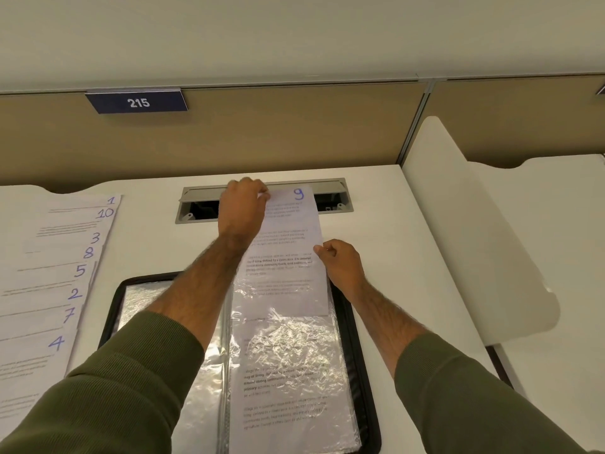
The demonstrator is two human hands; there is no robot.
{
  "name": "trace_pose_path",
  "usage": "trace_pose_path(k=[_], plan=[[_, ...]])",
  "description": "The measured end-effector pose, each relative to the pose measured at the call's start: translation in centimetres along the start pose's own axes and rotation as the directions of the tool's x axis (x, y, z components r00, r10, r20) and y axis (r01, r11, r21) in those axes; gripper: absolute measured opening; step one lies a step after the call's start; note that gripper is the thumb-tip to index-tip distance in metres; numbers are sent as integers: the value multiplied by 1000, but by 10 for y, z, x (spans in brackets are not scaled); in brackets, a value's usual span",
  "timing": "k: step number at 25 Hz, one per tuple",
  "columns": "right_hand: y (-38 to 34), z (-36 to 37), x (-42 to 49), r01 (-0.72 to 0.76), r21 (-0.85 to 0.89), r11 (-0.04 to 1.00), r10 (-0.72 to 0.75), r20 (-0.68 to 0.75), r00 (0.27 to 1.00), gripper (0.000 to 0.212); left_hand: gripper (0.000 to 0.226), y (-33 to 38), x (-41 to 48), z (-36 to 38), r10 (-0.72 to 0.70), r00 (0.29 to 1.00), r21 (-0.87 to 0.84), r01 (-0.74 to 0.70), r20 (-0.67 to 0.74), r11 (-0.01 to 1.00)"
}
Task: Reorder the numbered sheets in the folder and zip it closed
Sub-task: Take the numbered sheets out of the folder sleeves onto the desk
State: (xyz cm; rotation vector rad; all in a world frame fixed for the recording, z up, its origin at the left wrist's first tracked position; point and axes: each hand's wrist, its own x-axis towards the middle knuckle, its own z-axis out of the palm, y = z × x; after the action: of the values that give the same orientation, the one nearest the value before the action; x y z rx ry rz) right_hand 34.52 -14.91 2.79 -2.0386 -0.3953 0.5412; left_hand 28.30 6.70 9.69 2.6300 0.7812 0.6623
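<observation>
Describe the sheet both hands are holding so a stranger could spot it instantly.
On the white desk lies an open black zip folder with crinkled clear sleeves. Jutting past the far edge of its right-hand page is a white printed sheet, pinched by the left hand and right hand. It alone bears a blue handwritten 9; the fanned sheets at left show other numbers.

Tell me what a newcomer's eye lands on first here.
At centre, the left hand pinches the top edge of the sheet marked 9 and the right hand pinches its right edge, above the open black folder. At the left of the desk lies a fan of sheets numbered out of order.
</observation>
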Motion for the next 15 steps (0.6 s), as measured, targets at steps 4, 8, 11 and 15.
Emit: trace_pose_path(k=[4,8,11,15], plan=[[-13,-1,11,29,89,996,-23,-62,998,19,18,14,14,-18,66,984,-52,-76,-163,996],[-42,-11,27,78,159,984,-59,-120,991,15,18,23,24,-36,141,958,-133,-179,-249,975],[-66,-27,34,138,236,962,-95,-186,978,13,45,23,28,-53,42,946,-266,-133,-320,955],[-90,-45,19,203,285,937,-140,-225,964,10,65,1,10,-61,-290,926,-558,113,-240,822]])
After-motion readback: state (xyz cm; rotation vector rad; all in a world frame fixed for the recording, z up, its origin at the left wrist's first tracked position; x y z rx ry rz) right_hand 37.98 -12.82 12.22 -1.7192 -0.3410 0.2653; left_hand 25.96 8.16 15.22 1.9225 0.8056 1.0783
